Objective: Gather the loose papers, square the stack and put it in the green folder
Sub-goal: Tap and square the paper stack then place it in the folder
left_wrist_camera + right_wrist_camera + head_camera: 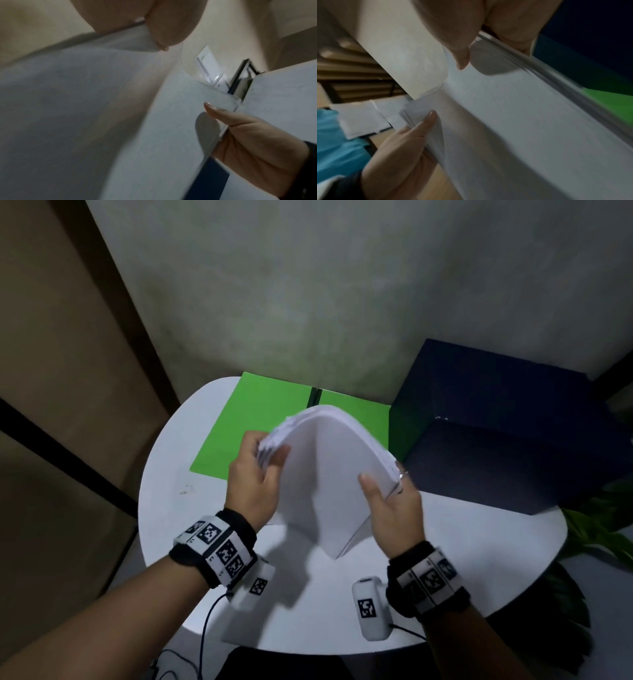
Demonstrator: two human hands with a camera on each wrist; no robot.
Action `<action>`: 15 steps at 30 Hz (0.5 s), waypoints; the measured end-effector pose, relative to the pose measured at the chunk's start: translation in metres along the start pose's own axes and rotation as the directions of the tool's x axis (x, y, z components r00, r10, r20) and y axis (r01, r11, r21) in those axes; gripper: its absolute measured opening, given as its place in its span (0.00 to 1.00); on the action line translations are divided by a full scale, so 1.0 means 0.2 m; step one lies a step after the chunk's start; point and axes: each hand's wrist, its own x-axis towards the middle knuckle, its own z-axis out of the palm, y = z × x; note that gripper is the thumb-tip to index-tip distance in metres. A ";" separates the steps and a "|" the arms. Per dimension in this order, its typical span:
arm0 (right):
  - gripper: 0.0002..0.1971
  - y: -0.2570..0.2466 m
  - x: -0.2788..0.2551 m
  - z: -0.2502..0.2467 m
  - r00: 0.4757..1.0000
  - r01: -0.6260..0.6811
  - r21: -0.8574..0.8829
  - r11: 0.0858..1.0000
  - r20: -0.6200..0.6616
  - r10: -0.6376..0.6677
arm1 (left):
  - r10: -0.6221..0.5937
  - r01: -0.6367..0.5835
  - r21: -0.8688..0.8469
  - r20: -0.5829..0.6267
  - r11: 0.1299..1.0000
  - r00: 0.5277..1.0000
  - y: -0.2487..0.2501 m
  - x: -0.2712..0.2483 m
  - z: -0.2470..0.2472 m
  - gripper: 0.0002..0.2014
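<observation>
A thick stack of white papers (325, 474) stands on edge on the round white table (191, 508), bowed into an arch towards me. My left hand (260, 474) grips its left side, thumb on the near face. My right hand (387, 501) grips the right side the same way, thumb on the near face. The left wrist view shows the paper stack (102, 108) close up, with my right hand (248, 142) holding its far side. In the right wrist view my left hand (406, 148) holds the stack (513, 121). The green folder (260, 426) lies open and flat behind the stack.
A large dark blue box (507, 426) stands at the table's back right, beside the folder's right half. Green leaves (603, 525) stick out past the table's right edge. A grey wall rises just behind the folder. Cables hang from my wrist cameras at the front edge.
</observation>
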 end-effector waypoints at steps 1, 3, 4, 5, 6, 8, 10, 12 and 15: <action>0.09 0.05 -0.01 0.01 0.999 -0.047 -0.014 0.999 0.004 0.047 | -0.044 0.045 -0.011 0.043 0.999 0.998 -0.04 -0.02 0.00 0.12; 0.10 0.10 -0.02 0.02 0.993 -0.118 -0.009 0.993 -0.031 0.117 | -0.119 0.120 -0.020 0.071 0.993 0.990 -0.09 -0.02 0.00 0.15; 0.10 0.11 -0.02 0.02 0.990 -0.129 0.005 0.992 -0.048 0.129 | -0.142 0.143 -0.010 0.062 0.990 0.988 -0.09 -0.01 -0.01 0.15; 0.10 0.11 -0.01 0.02 0.990 -0.127 0.018 0.992 -0.060 0.128 | -0.148 0.148 0.000 0.043 0.989 0.988 -0.08 0.00 -0.01 0.14; 0.10 0.10 -0.01 0.02 0.990 -0.116 0.019 0.993 -0.074 0.117 | -0.137 0.137 0.002 0.021 0.991 0.990 -0.07 0.01 -0.02 0.13; 0.10 0.07 0.01 0.01 0.991 -0.060 0.016 0.998 -0.117 0.062 | -0.080 0.079 -0.027 -0.033 0.996 0.996 -0.04 0.02 -0.03 0.14; 0.08 0.04 0.00 0.00 0.992 -0.013 -0.002 1.000 -0.127 0.013 | -0.059 0.055 -0.081 -0.050 0.995 0.997 -0.04 0.02 -0.04 0.17; 0.06 0.03 -0.02 -0.01 0.995 -0.023 -0.012 1.000 -0.096 0.021 | -0.074 0.082 -0.199 0.047 0.977 0.996 -0.07 0.01 -0.03 0.22; 0.17 0.01 -0.01 -0.03 0.992 -0.086 0.147 0.985 -0.077 0.098 | -0.077 0.150 -0.369 0.204 0.917 0.976 -0.12 0.00 -0.03 0.33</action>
